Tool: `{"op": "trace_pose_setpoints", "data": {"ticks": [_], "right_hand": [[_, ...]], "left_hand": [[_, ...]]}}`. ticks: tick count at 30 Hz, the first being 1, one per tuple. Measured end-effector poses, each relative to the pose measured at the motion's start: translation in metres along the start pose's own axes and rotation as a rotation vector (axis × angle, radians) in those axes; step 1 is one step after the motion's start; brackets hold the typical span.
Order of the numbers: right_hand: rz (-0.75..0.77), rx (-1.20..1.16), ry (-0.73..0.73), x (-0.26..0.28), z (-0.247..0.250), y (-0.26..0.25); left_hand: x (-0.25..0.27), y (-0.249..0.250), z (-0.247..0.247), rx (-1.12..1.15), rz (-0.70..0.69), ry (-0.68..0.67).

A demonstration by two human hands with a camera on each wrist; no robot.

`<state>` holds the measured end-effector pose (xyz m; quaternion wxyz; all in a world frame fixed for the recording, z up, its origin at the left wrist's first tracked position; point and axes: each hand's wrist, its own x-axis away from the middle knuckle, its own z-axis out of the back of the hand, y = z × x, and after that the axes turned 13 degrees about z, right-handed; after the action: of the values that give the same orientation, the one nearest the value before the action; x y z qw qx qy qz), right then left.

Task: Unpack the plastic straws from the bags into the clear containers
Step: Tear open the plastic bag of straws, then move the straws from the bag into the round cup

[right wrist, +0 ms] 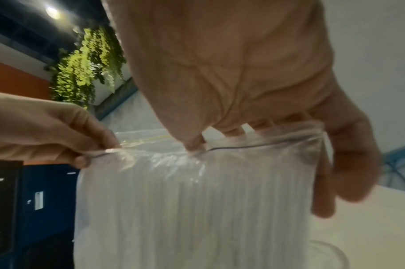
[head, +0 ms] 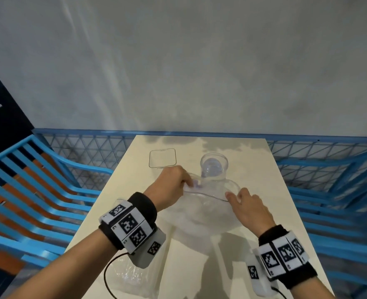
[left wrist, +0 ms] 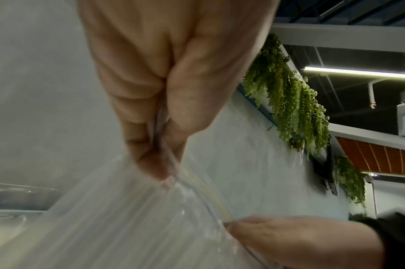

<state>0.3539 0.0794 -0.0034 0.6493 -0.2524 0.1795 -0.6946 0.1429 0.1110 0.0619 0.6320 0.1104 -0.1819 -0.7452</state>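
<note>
The clear plastic zip bag (head: 206, 210) blurs into the pale cream surface (head: 264, 173) in the head view, so its lower edge cannot be traced. The translucent white plastic straws (right wrist: 196, 209) inside are smeared into streaks; their count cannot be told. In the left wrist view the left hand (left wrist: 164, 91) hides the bag's corner it pinches, and the right hand (left wrist: 300, 242) is cut off by the bottom edge. A second crumpled clear bag (head: 130, 279) runs off the head view's bottom.
</note>
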Motion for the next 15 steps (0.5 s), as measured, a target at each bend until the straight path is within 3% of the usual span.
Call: {"op": "trace_pose_setpoints", "data": {"ticks": [3, 7, 10, 13, 15], "right_hand": [[0.147, -0.126, 0.077, 0.002, -0.002, 0.001], [0.371, -0.182, 0.274, 0.004, 0.000, -0.009], [0.319, -0.176, 0.390, 0.005, -0.006, -0.005], [0.178, -0.064, 0.311, 0.005, -0.021, -0.001], [0.130, -0.109, 0.267, 0.005, -0.018, -0.005]], "left_hand": [[0.001, -0.002, -0.005, -0.238, 0.118, -0.118], [-0.002, -0.012, -0.011, 0.091, 0.232, -0.051], [-0.003, -0.023, -0.020, 0.262, 0.263, -0.034], [0.000, -0.021, -0.037, 0.080, 0.193, -0.059], [0.002, -0.020, -0.044, 0.113, 0.191, -0.052]]}}
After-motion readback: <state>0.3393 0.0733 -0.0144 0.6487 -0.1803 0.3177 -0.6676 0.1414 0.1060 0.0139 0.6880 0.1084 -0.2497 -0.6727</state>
